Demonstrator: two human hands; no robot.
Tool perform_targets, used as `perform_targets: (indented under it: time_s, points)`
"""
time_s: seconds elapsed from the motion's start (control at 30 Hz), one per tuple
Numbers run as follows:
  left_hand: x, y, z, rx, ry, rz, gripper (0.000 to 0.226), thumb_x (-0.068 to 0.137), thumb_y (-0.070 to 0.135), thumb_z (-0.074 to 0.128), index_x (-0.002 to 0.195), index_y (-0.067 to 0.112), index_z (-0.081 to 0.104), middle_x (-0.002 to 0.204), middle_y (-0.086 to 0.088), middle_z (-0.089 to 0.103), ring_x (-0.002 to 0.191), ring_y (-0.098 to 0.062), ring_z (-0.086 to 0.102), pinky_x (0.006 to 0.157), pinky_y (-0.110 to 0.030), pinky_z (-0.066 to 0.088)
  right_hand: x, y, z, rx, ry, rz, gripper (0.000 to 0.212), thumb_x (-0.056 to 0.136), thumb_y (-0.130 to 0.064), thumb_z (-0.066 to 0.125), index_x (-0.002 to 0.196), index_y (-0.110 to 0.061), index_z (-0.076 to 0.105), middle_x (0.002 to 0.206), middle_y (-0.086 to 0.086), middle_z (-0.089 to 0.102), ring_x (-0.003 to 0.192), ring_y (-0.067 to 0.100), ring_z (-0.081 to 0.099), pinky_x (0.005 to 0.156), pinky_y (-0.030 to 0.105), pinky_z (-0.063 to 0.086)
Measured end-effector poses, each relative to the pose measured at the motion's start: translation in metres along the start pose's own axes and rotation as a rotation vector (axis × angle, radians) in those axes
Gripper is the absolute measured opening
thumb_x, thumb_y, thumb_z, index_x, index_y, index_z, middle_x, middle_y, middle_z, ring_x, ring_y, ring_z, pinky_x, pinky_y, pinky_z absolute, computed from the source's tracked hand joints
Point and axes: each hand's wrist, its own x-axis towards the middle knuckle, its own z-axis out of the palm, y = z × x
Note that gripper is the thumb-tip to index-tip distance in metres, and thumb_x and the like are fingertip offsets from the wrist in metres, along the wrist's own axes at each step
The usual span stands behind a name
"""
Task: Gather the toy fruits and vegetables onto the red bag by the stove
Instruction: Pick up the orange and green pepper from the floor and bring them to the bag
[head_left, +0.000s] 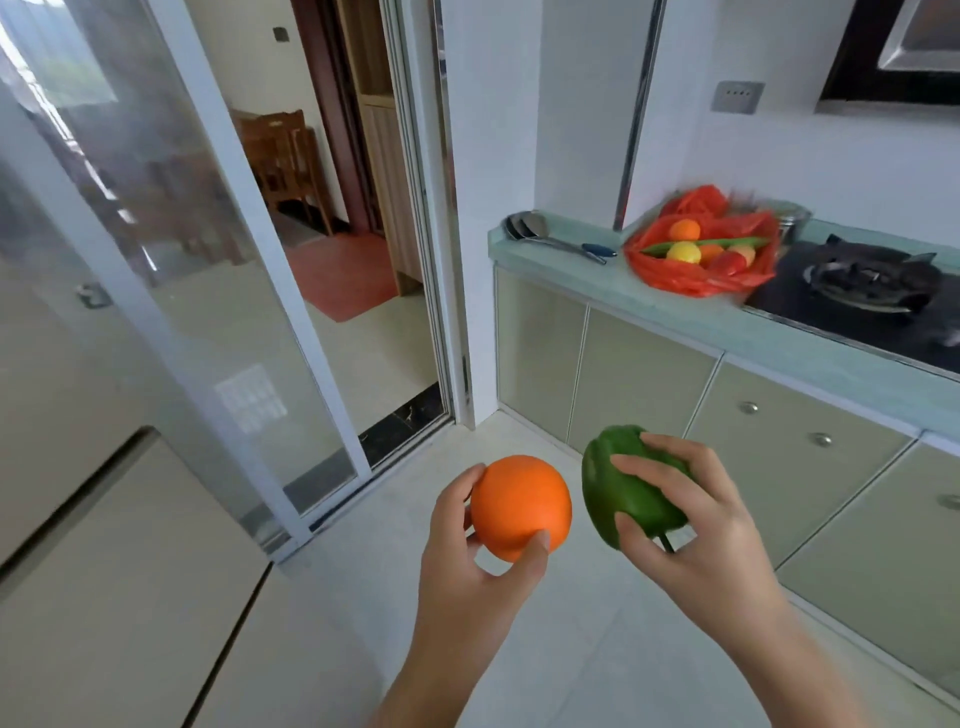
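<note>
Where the counter (675, 319) meets the stove (857, 291), the red bag (691, 280) lies.

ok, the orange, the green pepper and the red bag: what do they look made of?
Orange, in the left hand: probably foam or matte plastic, with an even colour and no shine.
Green pepper, in the right hand: likely glossy moulded plastic, with bright highlights on smooth skin.
Red bag: thin plastic film, crinkled and slightly translucent at the edges, though blurred here.
</note>
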Motion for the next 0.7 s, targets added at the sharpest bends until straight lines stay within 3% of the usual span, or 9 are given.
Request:
perform_targets:
  time_s: [0.1,0.27,0.43,0.53,0.63,0.7]
  points:
    - [0.055,-0.014,-0.002,-0.010,-0.033,-0.013,0.067,0.055,0.046,0.079,0.112,0.044,0.044,0.125,0.019,0.044,0.103,-0.014,0.055,0.075,-0.019,0.052,0.032,0.017,0.024,-0.038,0.041,0.046,0.039,0.068,-0.037,0.054,0.107,-0.037,0.056,0.116,-0.008,0.047,0.103,0.025,0.052,0.080,0.030,0.045]
    - [0.154,-0.025,-0.012,-0.055,-0.099,-0.005,0.065,0.055,0.045,0.077,0.112,0.043,0.044,0.124,0.011,0.046,0.100,-0.011,0.057,0.071,-0.015,0.053,0.097,0.033,0.070,-0.127,0.060,0.107,0.039,0.069,-0.040,0.054,0.107,-0.035,0.058,0.116,-0.005,0.049,0.103,0.025,0.052,0.078,0.028,0.044]
    - [0.255,-0.030,-0.011,-0.089,-0.177,0.057,0.055,0.069,0.019,0.077,0.106,0.045,0.045,0.117,0.015,0.048,0.097,-0.004,0.056,0.068,-0.009,0.050,0.170,0.040,0.104,-0.218,0.115,0.117,0.039,0.068,-0.037,0.056,0.107,-0.032,0.059,0.116,0.001,0.053,0.102,0.025,0.053,0.076,0.029,0.045]
    - [0.300,-0.034,0.011,-0.095,-0.225,0.073,0.057,0.071,0.016,0.076,0.108,0.043,0.043,0.116,0.012,0.047,0.095,-0.002,0.055,0.066,-0.008,0.048,0.196,0.058,0.112,-0.263,0.138,0.154,0.038,0.068,-0.038,0.056,0.106,-0.035,0.058,0.117,-0.003,0.051,0.101,0.023,0.052,0.075,0.026,0.044]
    - [0.322,-0.039,0.041,-0.082,-0.281,0.075,0.061,0.069,0.020,0.079,0.112,0.042,0.042,0.121,0.009,0.046,0.099,-0.005,0.055,0.073,-0.012,0.045,0.205,0.084,0.105,-0.308,0.177,0.229,0.038,0.068,-0.039,0.055,0.107,-0.035,0.057,0.116,-0.007,0.049,0.102,0.024,0.052,0.076,0.027,0.045]
    - [0.337,-0.042,0.066,-0.007,-0.327,0.188,0.063,0.064,0.036,0.079,0.113,0.045,0.040,0.121,0.026,0.043,0.106,-0.006,0.053,0.079,-0.016,0.044,0.212,0.107,0.095,-0.330,0.216,0.285,0.039,0.068,-0.039,0.055,0.107,-0.035,0.058,0.115,-0.007,0.049,0.101,0.025,0.053,0.077,0.027,0.043]
